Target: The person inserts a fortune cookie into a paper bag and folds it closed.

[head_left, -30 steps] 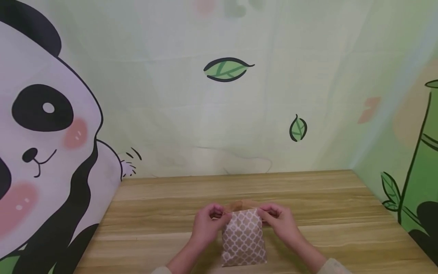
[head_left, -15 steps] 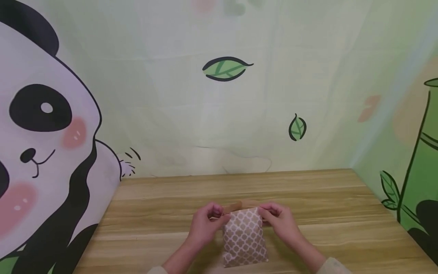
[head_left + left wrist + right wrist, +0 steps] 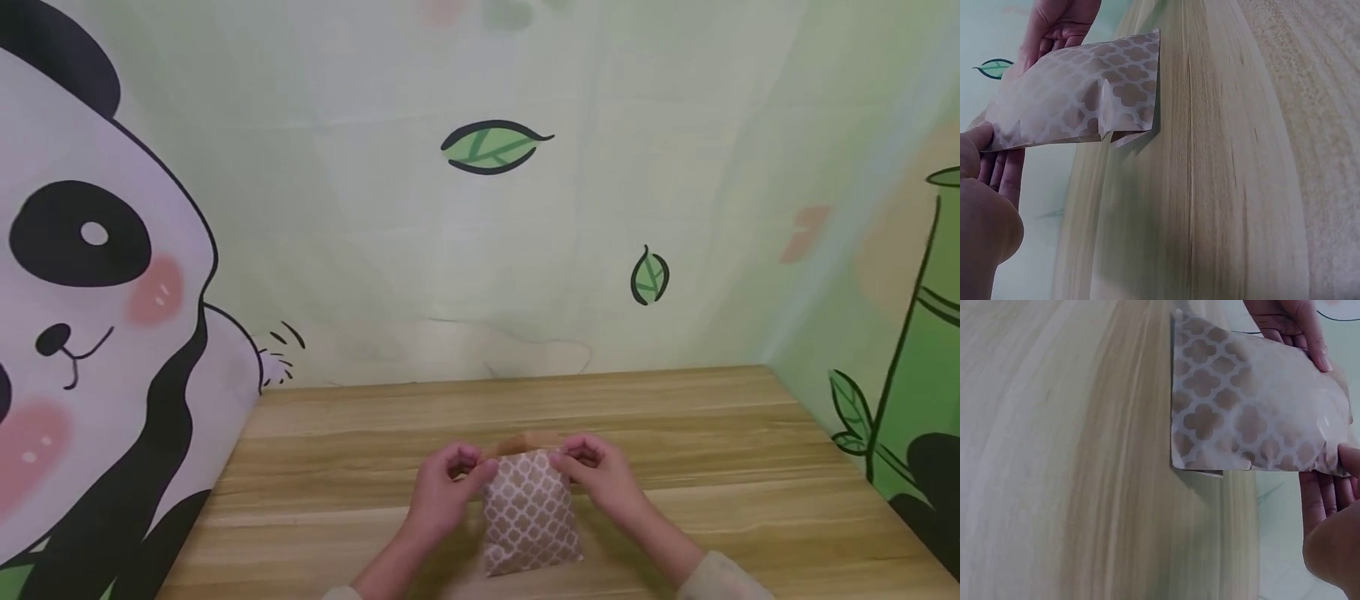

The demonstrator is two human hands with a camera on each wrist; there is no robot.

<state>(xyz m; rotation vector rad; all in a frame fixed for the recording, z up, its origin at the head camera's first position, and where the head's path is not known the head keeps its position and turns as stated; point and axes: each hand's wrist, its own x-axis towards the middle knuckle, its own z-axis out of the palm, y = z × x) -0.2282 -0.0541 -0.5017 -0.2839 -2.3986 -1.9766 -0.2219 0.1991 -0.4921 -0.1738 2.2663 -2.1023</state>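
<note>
A brown paper bag [image 3: 531, 512] with a white lattice pattern stands tilted on the wooden table, its top toward the far side. My left hand [image 3: 444, 492] pinches its upper left corner, thumb in front and fingers behind. At the upper right corner, my right hand [image 3: 603, 475] grips it the same way. A plain brown strip of paper [image 3: 528, 442] shows behind the top edge, between the hands. In the left wrist view the paper bag [image 3: 1085, 94] looks puffed, with a creased side fold near its bottom. The right wrist view shows the bag's bottom edge at the tabletop.
The wooden table [image 3: 337, 433] reaches back to a pale green cloth backdrop [image 3: 360, 208] printed with leaves. A large printed panda [image 3: 97, 275] fills the left side, and printed green bamboo [image 3: 926, 358] stands at the right.
Both hands keep their hold on the bag's top corners. The bag and hands sit slightly higher and further left in the head view, which itself has shifted a little.
</note>
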